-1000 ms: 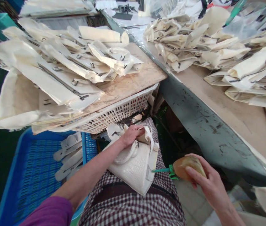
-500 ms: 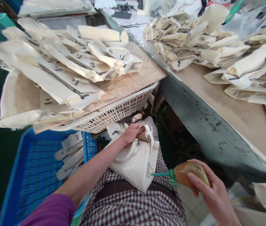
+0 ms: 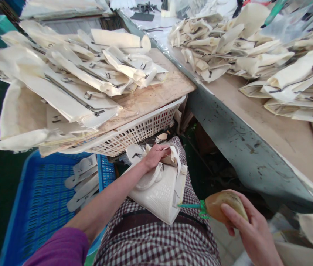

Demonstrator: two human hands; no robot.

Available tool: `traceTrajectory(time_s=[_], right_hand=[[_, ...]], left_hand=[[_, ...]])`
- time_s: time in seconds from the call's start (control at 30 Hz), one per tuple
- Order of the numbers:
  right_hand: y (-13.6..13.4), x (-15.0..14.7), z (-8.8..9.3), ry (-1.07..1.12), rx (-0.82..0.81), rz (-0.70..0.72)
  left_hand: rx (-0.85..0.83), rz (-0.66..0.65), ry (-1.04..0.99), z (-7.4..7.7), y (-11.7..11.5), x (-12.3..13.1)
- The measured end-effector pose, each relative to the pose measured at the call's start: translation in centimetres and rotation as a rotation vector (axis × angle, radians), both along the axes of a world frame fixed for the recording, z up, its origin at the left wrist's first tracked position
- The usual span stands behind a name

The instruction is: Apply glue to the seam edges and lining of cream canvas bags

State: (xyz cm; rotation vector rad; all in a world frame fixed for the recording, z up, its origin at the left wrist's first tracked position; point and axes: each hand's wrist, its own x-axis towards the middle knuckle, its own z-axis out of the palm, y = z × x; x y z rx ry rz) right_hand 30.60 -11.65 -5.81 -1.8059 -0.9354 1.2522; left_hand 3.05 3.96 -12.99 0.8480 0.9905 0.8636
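Note:
A white crocodile-textured handbag (image 3: 156,192) with looped handles rests on my lap, over a checked apron (image 3: 156,240). My left hand (image 3: 156,157) is closed on the bag's upper edge near the handles; its fingertips are partly hidden in the opening. In my right hand (image 3: 241,214) is a soft amber glue bottle (image 3: 221,207), gripped between thumb and fingers. The bottle lies nearly level, and its thin green nozzle (image 3: 191,205) points left. The nozzle tip is at the bag's side panel; whether it touches I cannot tell.
Unfinished cream bag pieces (image 3: 70,77) are heaped on a wooden board (image 3: 156,98) above a white basket (image 3: 134,135). More cream pieces (image 3: 245,55) cover the right-hand table (image 3: 256,107). A blue crate (image 3: 38,199) with white straps (image 3: 85,181) stands at lower left.
Almost nothing differs. My right hand and the glue bottle have shifted very slightly downward; the handbag and my left hand keep their place.

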Motion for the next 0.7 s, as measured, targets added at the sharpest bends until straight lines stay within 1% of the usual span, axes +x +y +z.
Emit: traceTrajectory(time_s=[0.13, 0.27, 0.47, 0.6, 0.7], right_hand=[[0.2, -0.4, 0.2, -0.064, 0.002, 0.014], [0.4, -0.5, 0.5, -0.177, 0.052, -0.041], [0.2, -0.6, 0.4, -0.235, 0.072, -0.102], [-0.2, 0.1, -0.5, -0.192, 0.077, -0.111], [0.0, 0.3, -1.3, -0.07, 0.117, -0.172]], left_hand=[[0.007, -0.028, -0.003, 0.1, 0.0, 0.0], [0.015, -0.033, -0.002, 0.1, 0.0, -0.1], [0.045, -0.029, 0.005, 0.0, 0.1, 0.0], [0.072, -0.021, 0.03, -0.2, 0.1, -0.1], [0.093, -0.026, 0.057, -0.3, 0.0, -0.1]])
